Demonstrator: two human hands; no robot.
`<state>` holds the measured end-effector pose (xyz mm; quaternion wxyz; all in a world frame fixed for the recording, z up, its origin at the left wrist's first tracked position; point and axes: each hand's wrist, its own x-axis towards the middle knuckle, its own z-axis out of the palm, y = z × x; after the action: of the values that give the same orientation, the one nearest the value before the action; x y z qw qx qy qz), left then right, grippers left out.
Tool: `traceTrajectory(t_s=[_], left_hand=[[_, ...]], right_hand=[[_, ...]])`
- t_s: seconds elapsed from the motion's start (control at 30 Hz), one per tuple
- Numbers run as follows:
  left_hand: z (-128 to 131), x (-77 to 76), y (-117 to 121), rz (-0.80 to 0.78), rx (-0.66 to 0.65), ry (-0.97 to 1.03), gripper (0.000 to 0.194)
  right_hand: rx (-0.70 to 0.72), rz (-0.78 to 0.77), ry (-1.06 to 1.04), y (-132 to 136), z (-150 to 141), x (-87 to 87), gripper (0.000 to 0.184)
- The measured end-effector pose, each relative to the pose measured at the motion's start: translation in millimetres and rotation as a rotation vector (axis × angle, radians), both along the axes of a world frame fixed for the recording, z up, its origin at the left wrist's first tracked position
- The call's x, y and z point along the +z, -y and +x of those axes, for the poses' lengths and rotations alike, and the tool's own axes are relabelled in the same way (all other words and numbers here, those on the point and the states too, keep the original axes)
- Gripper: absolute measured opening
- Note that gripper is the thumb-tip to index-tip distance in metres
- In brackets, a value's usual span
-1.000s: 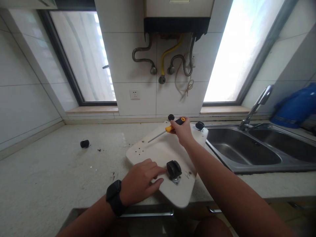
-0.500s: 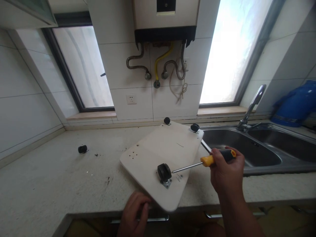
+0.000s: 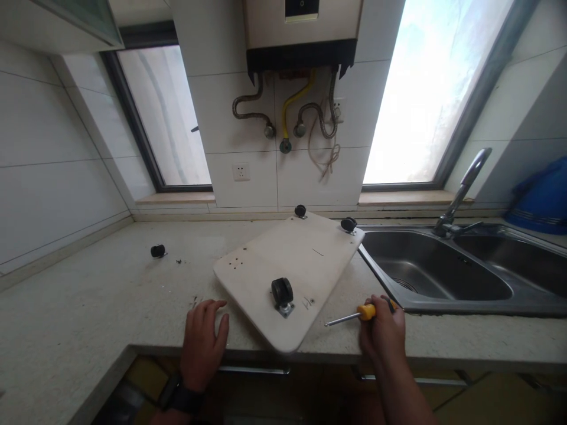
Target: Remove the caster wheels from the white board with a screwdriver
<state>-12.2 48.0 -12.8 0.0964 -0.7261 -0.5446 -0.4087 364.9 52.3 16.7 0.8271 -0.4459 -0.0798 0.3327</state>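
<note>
A white board (image 3: 287, 260) lies flat on the stone countertop (image 3: 88, 295) with black caster wheels fixed to it: one near its front (image 3: 282, 292) and two at its far corners (image 3: 300, 211) (image 3: 348, 224). My left hand (image 3: 204, 339) rests palm down on the counter edge left of the board, fingers stretched out, holding nothing. My right hand (image 3: 383, 333) is closed round the handle of a yellow and black screwdriver (image 3: 358, 314) low over the counter right of the board. Its metal shaft points left toward the board.
A loose black caster wheel (image 3: 157, 251) lies on the counter at the left, with dark crumbs beside it. A steel double sink (image 3: 434, 271) with a tap (image 3: 463, 189) is on the right, and a blue object (image 3: 540, 200) stands at the far right. Pipes hang under a wall heater.
My right hand brought the screwdriver from above the board down to the counter at its right. My left hand left the front caster and settled flat on the counter edge.
</note>
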Motion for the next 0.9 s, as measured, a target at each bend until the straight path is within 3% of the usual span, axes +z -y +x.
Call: traceTrajectory(t_s=[0.1,0.23,0.9], left_hand=[[-6.4,-10.5,-12.2,-0.014,0.059,-0.109,0.016],[-3.1,-12.7,-13.3,-0.003,0.063,-0.204,0.013],[-4.4,-13.6,-7.4,-0.040,0.070,-0.232,0.017]], right_hand=[[0.029,-0.010,0.012,-2.2,2.0,-6.3,0.057],[0.071,-0.031,0.022,-5.3,2.7,-7.8,0.058],[0.086,-0.041,0.093,-1.3,-6.4,-8.2,0.062]])
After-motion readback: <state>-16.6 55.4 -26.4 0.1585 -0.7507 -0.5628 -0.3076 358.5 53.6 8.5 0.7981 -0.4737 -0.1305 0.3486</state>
